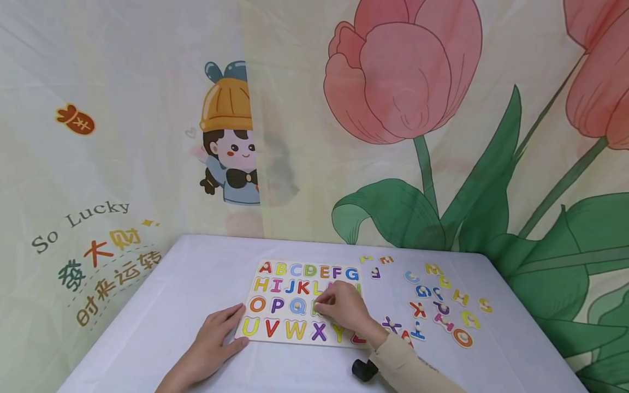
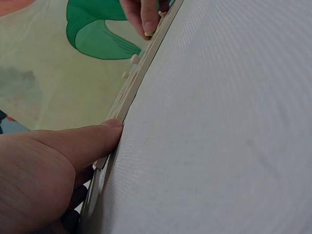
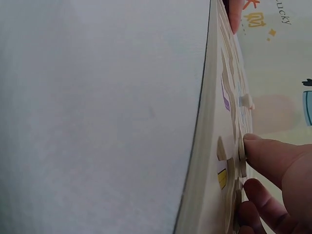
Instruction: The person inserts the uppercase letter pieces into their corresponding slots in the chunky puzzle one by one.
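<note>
One board (image 1: 286, 315) on the table (image 1: 196, 284). Head: left hand (image 1: 212, 343), fingers extended, touches its left edge; right hand (image 1: 346, 308) beside Q (image 1: 297, 307). Left wrist: thumb (image 2: 90, 144) at the near edge. Right wrist: right hand pinches, apparently, a letter (image 3: 242, 161), edge-on.

From the head, the table (image 1: 191, 278), the alphabet board (image 1: 282, 316), the left hand (image 1: 208, 344) and the right hand (image 1: 346, 307) are viewed forward and downward from above the near side, with the printed backdrop (image 1: 290, 71) taken in beyond. From each wrist the board is seen low, close and almost edge-on in a tilted frame, the left view being angled rightward and the right view leftward. The board's near edge and both hands are shared by these two.
</note>
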The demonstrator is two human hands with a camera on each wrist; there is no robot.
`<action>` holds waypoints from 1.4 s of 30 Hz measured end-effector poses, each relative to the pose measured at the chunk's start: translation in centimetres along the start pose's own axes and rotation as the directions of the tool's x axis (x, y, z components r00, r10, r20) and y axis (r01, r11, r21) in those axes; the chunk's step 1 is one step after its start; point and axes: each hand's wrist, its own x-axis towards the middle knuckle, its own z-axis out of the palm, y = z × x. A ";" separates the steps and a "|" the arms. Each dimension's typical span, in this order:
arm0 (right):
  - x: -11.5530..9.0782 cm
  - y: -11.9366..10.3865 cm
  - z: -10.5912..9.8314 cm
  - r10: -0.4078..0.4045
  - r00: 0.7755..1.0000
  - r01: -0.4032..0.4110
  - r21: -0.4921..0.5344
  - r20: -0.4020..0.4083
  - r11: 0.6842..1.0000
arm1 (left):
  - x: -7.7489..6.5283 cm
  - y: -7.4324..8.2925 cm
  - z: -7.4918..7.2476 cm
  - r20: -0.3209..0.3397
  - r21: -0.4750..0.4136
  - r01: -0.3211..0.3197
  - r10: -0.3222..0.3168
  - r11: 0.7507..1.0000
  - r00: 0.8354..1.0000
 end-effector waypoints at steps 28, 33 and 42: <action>-0.8 1.5 -2.7 -0.070 0.983 0.050 0.122 0.172 0.991 | 0.1 0.2 0.1 0.014 -0.007 0.040 -0.040 0.999 0.999; -1.2 2.6 -5.7 -0.138 0.978 0.123 0.101 0.159 0.987 | 0.1 0.3 0.0 0.011 -0.002 0.036 -0.036 0.999 0.999; -0.8 5.9 -10.3 -0.137 0.987 0.137 0.010 0.086 0.991 | 0.0 0.3 -0.1 0.009 -0.002 0.030 -0.030 1.000 1.000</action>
